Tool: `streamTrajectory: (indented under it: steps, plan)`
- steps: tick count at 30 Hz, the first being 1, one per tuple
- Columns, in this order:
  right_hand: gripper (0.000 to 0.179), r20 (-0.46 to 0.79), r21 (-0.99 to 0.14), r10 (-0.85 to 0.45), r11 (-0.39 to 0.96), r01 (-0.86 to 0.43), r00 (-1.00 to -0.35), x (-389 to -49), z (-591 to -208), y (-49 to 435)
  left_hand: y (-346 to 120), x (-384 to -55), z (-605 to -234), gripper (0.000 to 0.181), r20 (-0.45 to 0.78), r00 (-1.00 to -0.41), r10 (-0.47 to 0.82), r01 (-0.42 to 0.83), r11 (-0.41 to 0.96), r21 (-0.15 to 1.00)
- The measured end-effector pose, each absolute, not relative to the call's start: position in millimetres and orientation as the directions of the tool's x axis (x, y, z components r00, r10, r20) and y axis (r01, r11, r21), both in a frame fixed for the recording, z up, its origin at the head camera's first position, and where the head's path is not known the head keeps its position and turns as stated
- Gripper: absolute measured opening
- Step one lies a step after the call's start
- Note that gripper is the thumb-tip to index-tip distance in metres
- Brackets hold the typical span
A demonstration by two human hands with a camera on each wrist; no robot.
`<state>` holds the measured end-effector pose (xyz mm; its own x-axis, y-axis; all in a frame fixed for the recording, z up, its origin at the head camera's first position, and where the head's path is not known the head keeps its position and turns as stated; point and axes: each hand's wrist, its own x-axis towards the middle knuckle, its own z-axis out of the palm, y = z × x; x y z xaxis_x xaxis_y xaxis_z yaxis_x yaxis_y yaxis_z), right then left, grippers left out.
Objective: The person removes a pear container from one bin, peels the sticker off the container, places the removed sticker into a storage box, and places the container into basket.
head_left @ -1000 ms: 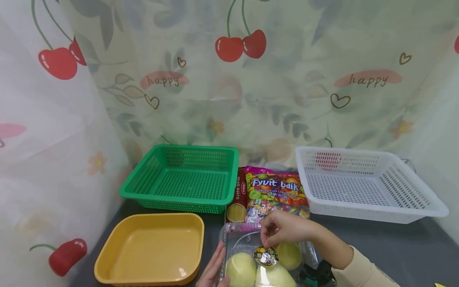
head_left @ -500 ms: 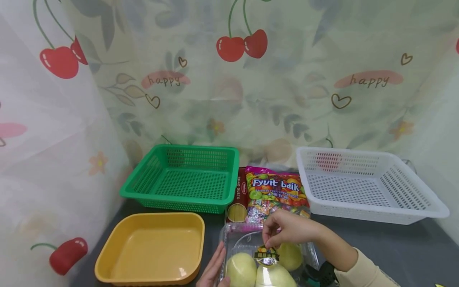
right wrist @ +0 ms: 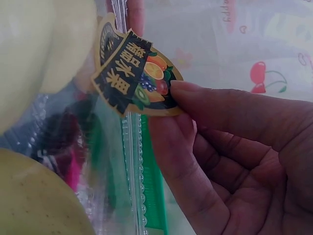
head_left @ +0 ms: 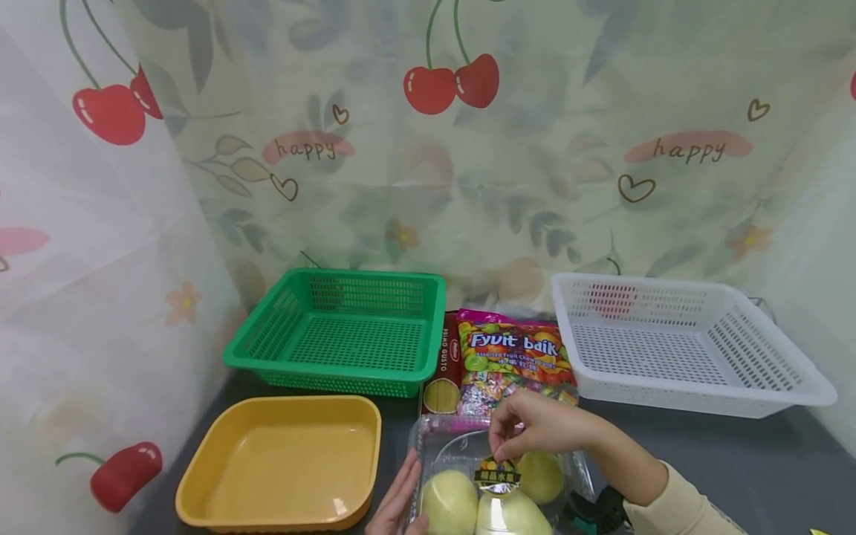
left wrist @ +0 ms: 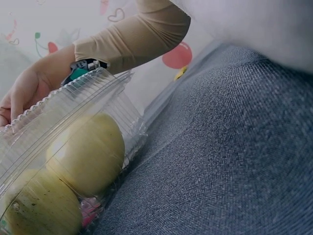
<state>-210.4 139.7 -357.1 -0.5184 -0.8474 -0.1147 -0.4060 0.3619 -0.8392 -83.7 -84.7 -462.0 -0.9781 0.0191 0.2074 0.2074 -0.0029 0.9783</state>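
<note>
Right hand (head_left: 540, 425) has the rounded black-and-gold fruit-print sticker (right wrist: 131, 73) pinched between thumb and finger, clear rectangular plastic box (head_left: 467, 452) just below it, so I'd peel low and slow to avoid tearing.

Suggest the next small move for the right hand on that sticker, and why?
Probably a slight, slow lift of the sticker, to feel whether its far end is stuck, which the views don't settle. The right hand already pinches one end, and the left hand rests against the clear box's side, likely steadying it.
</note>
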Motion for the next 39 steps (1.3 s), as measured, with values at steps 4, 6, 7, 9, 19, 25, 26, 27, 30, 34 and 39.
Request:
streamTrajectory:
  steps: [4, 6, 7, 9, 19, 25, 26, 27, 30, 34, 39]
  plan:
    - [0.007, -0.111, -0.835, -0.847, 0.363, -0.413, -0.521, -210, -358, 139, -84, -83, -460, 0.051, 0.194, -0.981, -0.002, 0.194, 0.002, 0.981]
    - [0.007, -0.112, -0.836, -0.846, 0.364, -0.410, -0.522, -210, -357, 139, -83, -83, -461, 0.050, 0.198, -0.980, -0.020, 0.198, 0.013, 0.980]
    - [0.007, -0.111, -0.838, -0.846, 0.362, -0.408, -0.521, -210, -357, 139, -83, -83, -462, 0.050, 0.213, -0.977, -0.023, 0.213, 0.022, 0.977]
    - [0.008, -0.113, -0.845, -0.846, 0.358, -0.398, -0.521, -210, -357, 140, -83, -82, -462, 0.050, 0.216, -0.976, -0.028, 0.216, 0.029, 0.976]
    - [0.007, -0.108, -0.850, -0.846, 0.351, -0.393, -0.522, -210, -354, 141, -81, -84, -463, 0.051, 0.195, -0.980, -0.033, 0.195, -0.015, 0.981]
    - [0.010, -0.015, -0.842, -0.809, 0.327, -0.429, -0.587, -215, -342, 146, -80, -85, -473, 0.046, 0.407, -0.912, -0.056, 0.406, 0.019, 0.913]
    - [0.010, -0.004, -0.842, -0.807, 0.322, -0.434, -0.591, -216, -341, 147, -80, -85, -474, 0.046, 0.414, -0.909, -0.053, 0.414, 0.008, 0.910]
    - [0.011, 0.002, -0.842, -0.803, 0.321, -0.434, -0.596, -216, -339, 147, -80, -85, -475, 0.045, 0.425, -0.904, -0.047, 0.426, -0.002, 0.905]
    - [0.011, -0.006, -0.841, -0.799, 0.330, -0.430, -0.602, -215, -337, 147, -81, -85, -474, 0.045, 0.418, -0.908, -0.023, 0.419, -0.011, 0.908]
    - [0.010, -0.009, -0.828, -0.795, 0.346, -0.441, -0.606, -212, -336, 145, -81, -85, -470, 0.049, 0.311, -0.950, -0.025, 0.311, -0.005, 0.950]
    - [0.009, -0.016, -0.819, -0.792, 0.361, -0.446, -0.610, -210, -337, 143, -80, -84, -466, 0.049, 0.256, -0.965, -0.056, 0.255, 0.028, 0.966]
